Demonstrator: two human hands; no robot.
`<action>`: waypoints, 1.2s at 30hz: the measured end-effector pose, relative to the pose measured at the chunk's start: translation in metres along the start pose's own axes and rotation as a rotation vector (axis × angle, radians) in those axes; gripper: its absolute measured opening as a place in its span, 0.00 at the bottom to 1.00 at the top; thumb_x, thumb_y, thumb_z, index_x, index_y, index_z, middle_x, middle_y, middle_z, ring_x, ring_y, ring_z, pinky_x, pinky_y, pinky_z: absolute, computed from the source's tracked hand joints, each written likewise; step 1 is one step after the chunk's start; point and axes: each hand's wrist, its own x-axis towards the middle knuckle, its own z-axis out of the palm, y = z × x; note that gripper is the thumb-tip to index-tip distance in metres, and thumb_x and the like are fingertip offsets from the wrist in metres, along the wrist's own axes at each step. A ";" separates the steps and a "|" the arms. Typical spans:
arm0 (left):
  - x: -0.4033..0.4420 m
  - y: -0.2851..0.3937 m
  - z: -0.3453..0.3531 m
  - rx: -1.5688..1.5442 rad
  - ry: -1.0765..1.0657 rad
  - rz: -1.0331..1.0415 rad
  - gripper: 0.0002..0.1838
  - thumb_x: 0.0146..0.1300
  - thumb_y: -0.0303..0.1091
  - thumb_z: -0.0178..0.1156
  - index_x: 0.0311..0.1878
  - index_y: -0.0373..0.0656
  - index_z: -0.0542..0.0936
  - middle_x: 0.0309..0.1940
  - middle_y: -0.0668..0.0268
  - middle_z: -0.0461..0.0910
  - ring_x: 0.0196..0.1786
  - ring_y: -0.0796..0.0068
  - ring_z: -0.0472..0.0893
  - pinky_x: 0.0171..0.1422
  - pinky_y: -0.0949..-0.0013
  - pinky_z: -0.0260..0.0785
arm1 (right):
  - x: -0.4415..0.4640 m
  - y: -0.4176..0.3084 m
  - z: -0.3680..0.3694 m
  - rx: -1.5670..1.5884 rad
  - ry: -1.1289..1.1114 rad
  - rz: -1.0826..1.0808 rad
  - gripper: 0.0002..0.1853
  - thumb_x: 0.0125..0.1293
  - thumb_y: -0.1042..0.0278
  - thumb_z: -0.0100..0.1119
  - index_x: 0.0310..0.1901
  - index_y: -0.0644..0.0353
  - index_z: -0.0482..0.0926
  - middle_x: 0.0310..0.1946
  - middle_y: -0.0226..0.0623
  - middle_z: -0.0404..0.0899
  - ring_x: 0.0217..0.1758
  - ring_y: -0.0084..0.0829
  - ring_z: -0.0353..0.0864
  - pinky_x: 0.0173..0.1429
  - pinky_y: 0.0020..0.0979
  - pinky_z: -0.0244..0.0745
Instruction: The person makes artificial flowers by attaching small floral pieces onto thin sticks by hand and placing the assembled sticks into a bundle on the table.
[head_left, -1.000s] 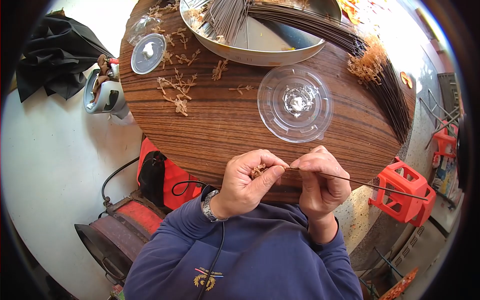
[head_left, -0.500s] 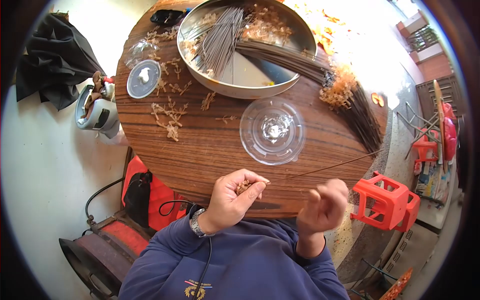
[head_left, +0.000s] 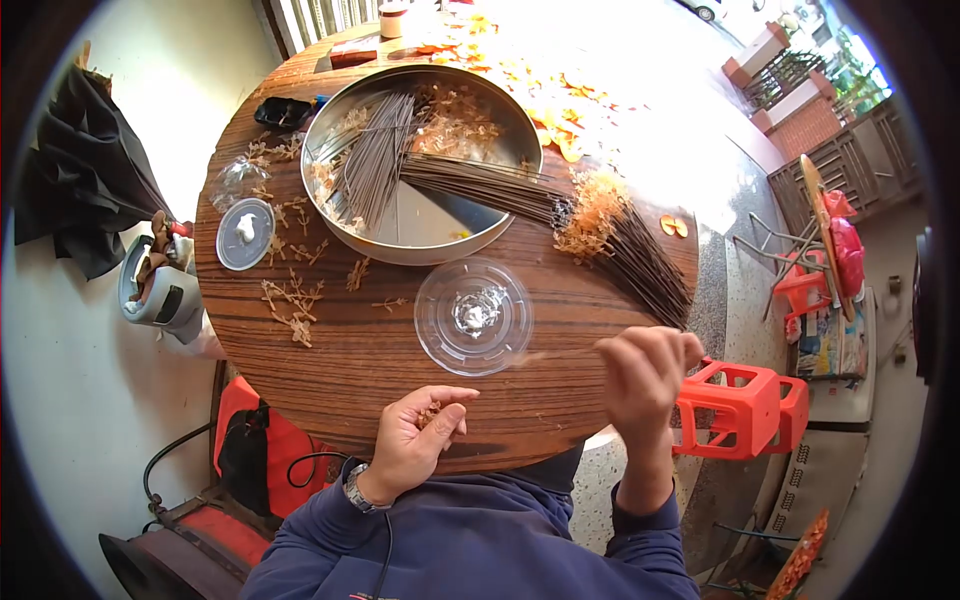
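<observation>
My left hand (head_left: 418, 440), with a watch on its wrist, is curled round several small tan dried flower sprigs (head_left: 429, 413) near the table's front edge. My right hand (head_left: 650, 375) is raised over the front right of the table, closed on a thin stem (head_left: 560, 353) that is blurred by motion. The stem points left, and its pale tip lies by the right rim of a clear plastic lid (head_left: 428, 335). A blob of white paste (head_left: 473, 317) sits in the middle of that lid.
A round metal tray (head_left: 420, 255) holds thin wires (head_left: 375, 160) and tan flowers. A bundle of finished stems (head_left: 640, 265) leans over its right side. Loose sprigs (head_left: 292, 305) and a second lid with paste (head_left: 245, 235) lie left. Red stools (head_left: 730, 410) stand right.
The stem's tip has left my left hand's fingertips and is now beside the lid. My right hand has closed on the stem and risen. The view has shifted, showing more of the table's far side.
</observation>
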 end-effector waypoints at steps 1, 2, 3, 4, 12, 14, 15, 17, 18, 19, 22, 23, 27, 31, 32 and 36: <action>0.000 -0.001 0.000 0.001 0.000 0.011 0.13 0.76 0.33 0.59 0.57 0.37 0.82 0.31 0.73 0.81 0.29 0.91 0.73 0.32 0.84 0.65 | 0.001 0.015 0.003 -0.023 0.078 0.099 0.07 0.56 0.77 0.67 0.35 0.53 0.85 0.33 0.27 0.80 0.41 0.29 0.77 0.56 0.36 0.56; 0.001 -0.002 0.000 -0.012 -0.007 0.021 0.13 0.76 0.34 0.59 0.57 0.37 0.82 0.31 0.73 0.81 0.27 0.92 0.71 0.31 0.84 0.63 | 0.001 0.032 0.009 -0.045 0.156 0.201 0.05 0.59 0.77 0.67 0.35 0.54 0.85 0.32 0.29 0.82 0.40 0.29 0.78 0.56 0.36 0.56; 0.001 -0.002 0.000 -0.024 -0.015 0.033 0.14 0.77 0.36 0.58 0.57 0.37 0.81 0.30 0.74 0.80 0.26 0.92 0.69 0.30 0.84 0.62 | 0.004 0.047 0.014 -0.046 0.165 0.196 0.05 0.59 0.77 0.67 0.35 0.54 0.85 0.32 0.29 0.82 0.40 0.29 0.78 0.56 0.36 0.56; 0.001 -0.003 -0.001 -0.021 -0.018 0.041 0.14 0.77 0.36 0.58 0.57 0.37 0.81 0.30 0.74 0.80 0.26 0.92 0.69 0.30 0.84 0.62 | 0.007 0.062 0.018 -0.094 0.172 0.268 0.03 0.61 0.75 0.67 0.34 0.54 0.85 0.33 0.30 0.83 0.41 0.30 0.78 0.56 0.35 0.57; 0.000 0.001 -0.003 -0.142 -0.058 0.033 0.16 0.77 0.25 0.47 0.61 0.33 0.78 0.34 0.68 0.79 0.28 0.89 0.68 0.32 0.82 0.62 | 0.040 0.112 0.045 -0.195 -0.020 0.271 0.02 0.63 0.69 0.66 0.34 0.53 0.87 0.34 0.29 0.83 0.42 0.30 0.79 0.59 0.36 0.55; 0.000 0.003 -0.001 -0.101 -0.050 0.053 0.17 0.77 0.25 0.46 0.62 0.33 0.78 0.35 0.68 0.79 0.29 0.89 0.68 0.34 0.82 0.62 | 0.073 0.092 0.038 -0.209 0.006 0.287 0.03 0.63 0.69 0.67 0.35 0.56 0.87 0.34 0.32 0.85 0.40 0.32 0.81 0.57 0.35 0.61; 0.000 0.004 0.001 -0.054 -0.057 0.064 0.17 0.77 0.25 0.45 0.62 0.34 0.77 0.35 0.68 0.79 0.30 0.90 0.68 0.35 0.82 0.63 | 0.093 0.083 0.037 -0.041 -0.019 0.311 0.04 0.63 0.69 0.67 0.36 0.58 0.88 0.34 0.35 0.85 0.38 0.35 0.82 0.54 0.35 0.66; 0.002 0.003 0.001 -0.009 -0.062 0.070 0.19 0.77 0.25 0.45 0.66 0.35 0.74 0.36 0.68 0.80 0.31 0.90 0.68 0.36 0.82 0.63 | 0.130 0.060 0.038 0.191 -0.095 0.292 0.06 0.63 0.69 0.66 0.37 0.62 0.88 0.34 0.41 0.86 0.35 0.40 0.84 0.49 0.37 0.74; 0.002 0.003 0.001 0.033 -0.071 0.076 0.21 0.77 0.25 0.44 0.70 0.36 0.71 0.37 0.68 0.80 0.31 0.90 0.69 0.36 0.82 0.63 | 0.149 0.048 0.045 0.257 -0.145 0.246 0.07 0.63 0.70 0.66 0.39 0.64 0.87 0.34 0.44 0.87 0.35 0.42 0.85 0.47 0.38 0.78; 0.002 0.004 0.002 0.039 -0.068 0.078 0.21 0.77 0.25 0.44 0.70 0.36 0.71 0.37 0.68 0.80 0.31 0.90 0.69 0.36 0.82 0.63 | 0.164 0.044 0.057 0.299 -0.248 0.224 0.08 0.63 0.69 0.66 0.40 0.63 0.88 0.35 0.46 0.87 0.37 0.43 0.86 0.49 0.38 0.79; 0.001 0.001 0.005 0.017 -0.021 0.118 0.20 0.78 0.25 0.46 0.70 0.39 0.67 0.39 0.66 0.81 0.32 0.89 0.69 0.37 0.82 0.65 | 0.199 0.042 0.096 0.274 -0.467 0.190 0.09 0.62 0.69 0.66 0.41 0.62 0.89 0.35 0.48 0.88 0.40 0.44 0.87 0.50 0.39 0.80; 0.003 -0.003 0.003 -0.024 -0.031 0.122 0.17 0.78 0.25 0.47 0.67 0.40 0.68 0.40 0.64 0.82 0.32 0.89 0.69 0.37 0.82 0.66 | 0.207 0.042 0.108 0.201 -0.579 0.182 0.09 0.61 0.68 0.67 0.40 0.62 0.89 0.35 0.48 0.88 0.40 0.44 0.88 0.51 0.38 0.80; 0.005 -0.013 -0.001 -0.068 -0.031 0.126 0.08 0.78 0.26 0.51 0.56 0.42 0.70 0.44 0.58 0.85 0.30 0.89 0.69 0.38 0.81 0.69 | 0.225 0.052 0.129 0.130 -0.824 0.201 0.10 0.56 0.66 0.69 0.38 0.61 0.90 0.34 0.48 0.88 0.39 0.42 0.88 0.49 0.38 0.80; 0.005 -0.011 -0.004 -0.072 -0.048 0.101 0.07 0.77 0.28 0.55 0.55 0.41 0.73 0.44 0.59 0.86 0.33 0.89 0.75 0.38 0.81 0.71 | 0.229 0.050 0.127 0.112 -0.871 0.208 0.09 0.55 0.68 0.69 0.37 0.59 0.90 0.32 0.45 0.88 0.36 0.38 0.87 0.48 0.37 0.80; 0.004 -0.008 -0.003 -0.052 -0.039 0.095 0.07 0.76 0.28 0.57 0.53 0.41 0.75 0.44 0.61 0.86 0.36 0.88 0.78 0.39 0.81 0.72 | 0.229 0.050 0.126 0.112 -0.872 0.209 0.09 0.55 0.68 0.69 0.37 0.59 0.90 0.32 0.45 0.88 0.36 0.38 0.87 0.48 0.37 0.80; 0.002 -0.007 -0.003 -0.050 -0.032 0.079 0.07 0.73 0.30 0.62 0.50 0.40 0.81 0.43 0.65 0.87 0.45 0.85 0.84 0.42 0.81 0.76 | 0.226 0.052 0.126 0.132 -0.848 0.197 0.10 0.55 0.67 0.69 0.37 0.59 0.90 0.32 0.45 0.88 0.37 0.38 0.87 0.48 0.36 0.80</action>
